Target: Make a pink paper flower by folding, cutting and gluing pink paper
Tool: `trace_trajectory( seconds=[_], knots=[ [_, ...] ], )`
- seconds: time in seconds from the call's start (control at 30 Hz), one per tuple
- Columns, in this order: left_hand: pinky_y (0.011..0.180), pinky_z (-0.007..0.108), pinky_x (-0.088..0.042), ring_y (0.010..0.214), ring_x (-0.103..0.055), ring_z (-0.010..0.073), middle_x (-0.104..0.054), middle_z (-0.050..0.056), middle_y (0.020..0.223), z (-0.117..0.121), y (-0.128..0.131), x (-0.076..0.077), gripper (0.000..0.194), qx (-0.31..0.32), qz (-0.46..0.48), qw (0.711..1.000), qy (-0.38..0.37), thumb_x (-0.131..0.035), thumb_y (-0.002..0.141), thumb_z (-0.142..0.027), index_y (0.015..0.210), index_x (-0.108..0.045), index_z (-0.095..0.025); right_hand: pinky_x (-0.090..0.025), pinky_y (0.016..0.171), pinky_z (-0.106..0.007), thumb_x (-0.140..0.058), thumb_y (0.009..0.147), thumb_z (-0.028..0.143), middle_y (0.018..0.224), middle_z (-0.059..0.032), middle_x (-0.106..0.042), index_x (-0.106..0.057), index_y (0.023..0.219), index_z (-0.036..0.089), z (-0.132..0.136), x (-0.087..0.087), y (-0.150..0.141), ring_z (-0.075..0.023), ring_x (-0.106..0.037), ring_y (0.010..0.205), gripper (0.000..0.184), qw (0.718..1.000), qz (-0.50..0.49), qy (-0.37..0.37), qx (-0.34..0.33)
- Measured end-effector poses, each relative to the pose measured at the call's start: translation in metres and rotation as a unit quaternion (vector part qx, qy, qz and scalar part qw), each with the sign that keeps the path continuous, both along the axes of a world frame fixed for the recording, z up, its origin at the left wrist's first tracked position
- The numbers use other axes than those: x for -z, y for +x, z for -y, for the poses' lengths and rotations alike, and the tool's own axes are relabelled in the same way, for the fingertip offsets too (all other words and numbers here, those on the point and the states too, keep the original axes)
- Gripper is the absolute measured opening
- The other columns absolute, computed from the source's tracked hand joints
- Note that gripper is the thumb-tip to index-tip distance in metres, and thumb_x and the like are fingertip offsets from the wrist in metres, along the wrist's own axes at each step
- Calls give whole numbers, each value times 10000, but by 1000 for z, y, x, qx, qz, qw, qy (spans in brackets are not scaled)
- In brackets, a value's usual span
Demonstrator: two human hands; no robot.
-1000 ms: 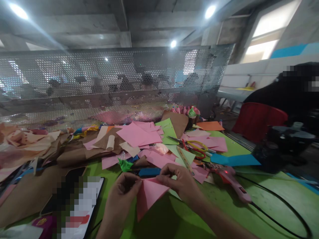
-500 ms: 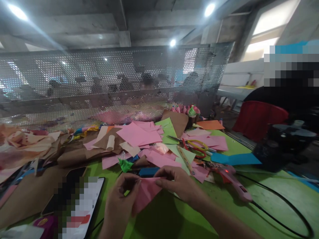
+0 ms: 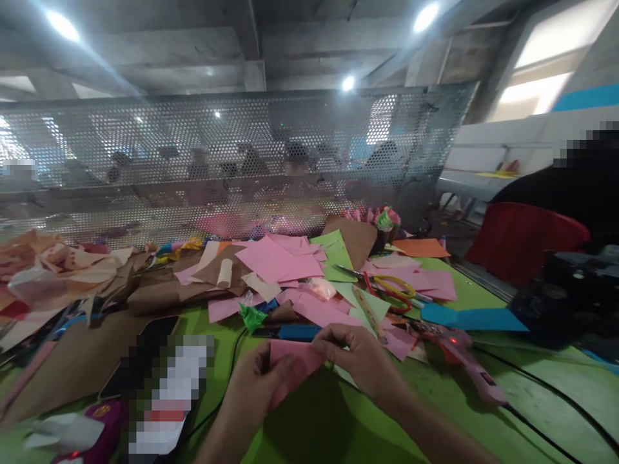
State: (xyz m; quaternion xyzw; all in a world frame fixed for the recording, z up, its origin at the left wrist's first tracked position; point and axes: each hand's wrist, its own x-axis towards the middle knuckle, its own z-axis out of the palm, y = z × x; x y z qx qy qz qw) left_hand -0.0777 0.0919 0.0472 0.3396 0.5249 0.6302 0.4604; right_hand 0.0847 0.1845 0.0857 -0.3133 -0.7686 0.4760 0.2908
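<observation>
Head view, only view. Pink sheet [image 3: 300, 352] is held up over the near part of the green bench [image 3: 319, 433], between the two hands. Left hand [image 3: 255, 386] pinches its left side, thumb laid flat across the near face; the fingers behind are mostly hidden. Right hand [image 3: 355, 357] pinches the upper right corner between thumb and forefinger. Holding both sides probably keeps the top edge taut and the sheet steady without support from below. A blue-handled tool [image 3: 296, 332] lies just beyond the sheet. To the right, glue gun [image 3: 476, 374] rests on its side, red light on, nozzle towards the scraps; that likely keeps the tip away from the fingers (whether it is hot cannot be told). Its cord runs off to the right, apart from the hands. Scissors [image 3: 393, 283] and pink sheets [image 3: 278, 258] lie farther back, presumably so that the working space stays free. Phone [image 3: 171, 393], screen lit, lies left of the left hand, perhaps for easy viewing.
</observation>
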Motion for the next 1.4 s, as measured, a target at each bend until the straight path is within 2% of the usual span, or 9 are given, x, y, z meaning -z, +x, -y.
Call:
trace_trajectory(
  seconds=[0.17, 0.47, 0.67, 0.83, 0.93, 1.07, 1.2, 1.3, 1.4],
  knots=[
    [640, 261, -507, 692, -661, 191, -759, 75, 762, 1, -2, -4, 269, -71, -13, 997, -6, -797, 655, -370, 791, -740, -145, -407, 589, -229, -705, 780, 367, 719, 7, -640, -682, 858, 172, -1, -2, 2, -136, -548, 647, 212, 998, -27, -49, -27],
    [697, 294, -507, 745, -665, 217, -742, 60, 780, -4, -3, 8, 325, -60, -27, 998, 12, -783, 651, -434, 817, -722, -161, -360, 554, -229, -728, 754, 399, 633, 19, -597, -656, 750, 163, -8, 10, -1, -116, -500, 588, 247, 992, -60, -113, -21],
    [702, 294, -488, 755, -651, 213, -728, 46, 767, -4, -8, 8, 212, -21, -72, 997, 9, -694, 743, -347, 841, -701, -160, -385, 568, -254, -677, 783, 384, 615, 15, -590, -631, 695, 176, -7, 9, 0, -136, -523, 587, 231, 997, -48, -65, -1],
    [703, 271, -464, 764, -640, 202, -717, 20, 764, -1, -2, -3, 119, -8, -177, 984, 18, -640, 747, -237, 821, -708, -173, -447, 738, -292, -704, 787, 308, 891, -39, -698, -704, 940, 203, 2, 4, -2, -202, -613, 837, 187, 999, -2, 51, -15],
    [701, 269, -458, 757, -625, 193, -703, 16, 771, 0, 2, -4, 107, 13, -170, 985, 35, -638, 749, -225, 828, -687, -173, -437, 669, -282, -694, 786, 328, 773, -37, -689, -710, 802, 180, 4, 6, -3, -195, -602, 745, 150, 999, 23, 41, -13],
    [640, 264, -436, 716, -597, 189, -681, 34, 782, 0, 2, 1, 190, 44, -133, 990, -9, -668, 743, -278, 876, -671, -143, -381, 565, -252, -681, 781, 371, 639, 2, -622, -668, 704, 172, -1, 11, -2, -150, -529, 612, 214, 1000, 17, -16, 7],
    [581, 239, -389, 641, -548, 157, -625, 1, 689, 1, 0, 3, 120, 64, -164, 984, -20, -610, 757, -229, 819, -665, -142, -423, 652, -266, -706, 768, 354, 762, -18, -675, -703, 826, 179, 0, 8, -2, -170, -568, 716, 184, 1000, 14, -8, -7],
    [564, 226, -363, 626, -522, 144, -602, -20, 657, 4, 2, 1, 105, 70, -222, 973, -7, -565, 710, -127, 741, -660, -157, -449, 729, -284, -732, 756, 338, 885, -40, -701, -707, 974, 198, 6, 5, -3, -195, -602, 812, 260, 999, 13, 16, -24],
    [566, 222, -358, 634, -527, 144, -613, -24, 658, 6, 3, -4, 149, 87, -249, 965, -1, -539, 667, -81, 699, -660, -163, -444, 698, -277, -707, 779, 338, 797, -36, -691, -705, 819, 186, 8, 6, -4, -190, -607, 766, 158, 999, 18, 24, -24]
  ],
)
